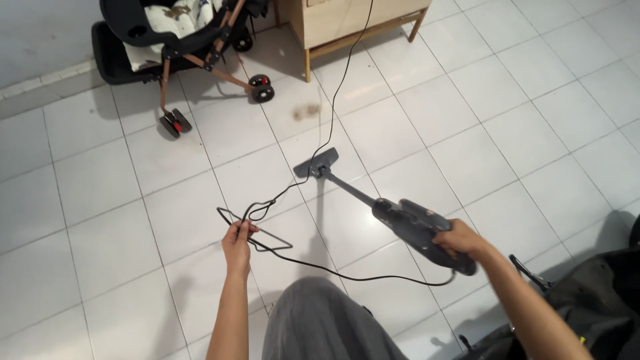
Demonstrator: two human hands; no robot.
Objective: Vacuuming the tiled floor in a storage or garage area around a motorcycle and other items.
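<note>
My right hand (pixel 460 239) grips the handle of a dark grey stick vacuum cleaner (pixel 410 222). Its tube slants down to the floor head (pixel 317 163), which rests on the white tiles. My left hand (pixel 238 243) holds a loop of the vacuum's black power cord (pixel 267 203) just above the floor. The cord runs from the vacuum's rear past my knee, through my left hand, then up across the tiles toward the wooden cabinet.
A black baby stroller (pixel 175 40) with copper-coloured legs stands at the top left. A light wooden cabinet (pixel 347 23) on legs stands at the top centre. A brownish smudge (pixel 307 111) marks a tile. Dark bags (pixel 593 300) lie at the lower right.
</note>
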